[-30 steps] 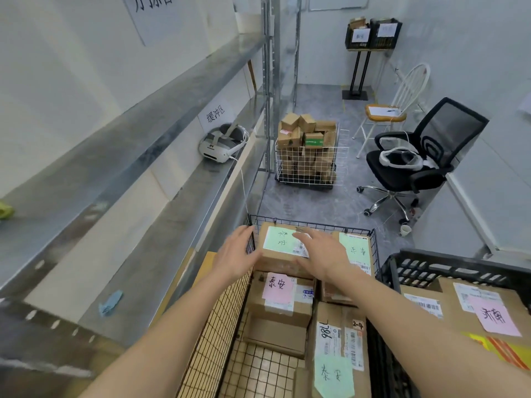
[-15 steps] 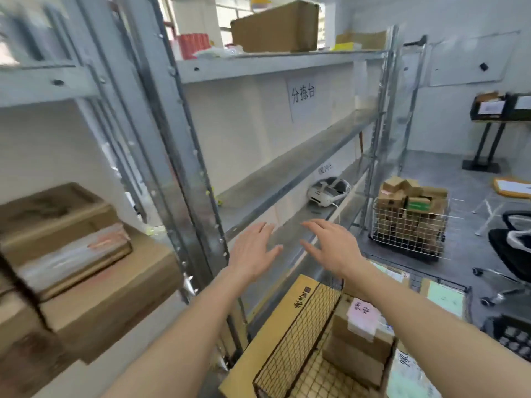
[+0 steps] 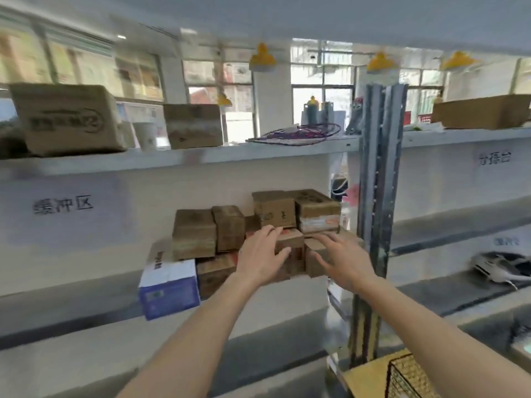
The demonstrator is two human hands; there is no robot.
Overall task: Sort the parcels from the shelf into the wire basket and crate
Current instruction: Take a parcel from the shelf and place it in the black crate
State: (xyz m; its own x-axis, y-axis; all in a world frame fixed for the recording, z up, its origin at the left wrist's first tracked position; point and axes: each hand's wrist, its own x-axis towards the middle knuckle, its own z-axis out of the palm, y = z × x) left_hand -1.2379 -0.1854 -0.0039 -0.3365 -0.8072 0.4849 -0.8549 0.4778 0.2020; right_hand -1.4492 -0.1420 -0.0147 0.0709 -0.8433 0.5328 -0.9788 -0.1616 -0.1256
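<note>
I've swung round from the black wire basket (image 3: 408,377), where both hands were setting a box down a second ago, and now I'm square on to the grey metal shelf (image 3: 178,159) again. That basket only shows as a corner at the lower right; the crate is out of sight. Ahead sits the heap of brown cardboard parcels (image 3: 255,234), stacked on the middle shelf board against the white back wall, with a blue and white carton (image 3: 169,285) at its left front. My left hand (image 3: 261,257) is up, fingers spread and empty, coming in on the small brown box (image 3: 290,251) at the front of the heap; whether it touches is hard to tell through the blur. My right hand (image 3: 343,261) is spread wide too, holding nothing, closing from the other side. So one parcel is delivered and the next pick is starting: I reckon I'll bracket that small box between both palms.
</note>
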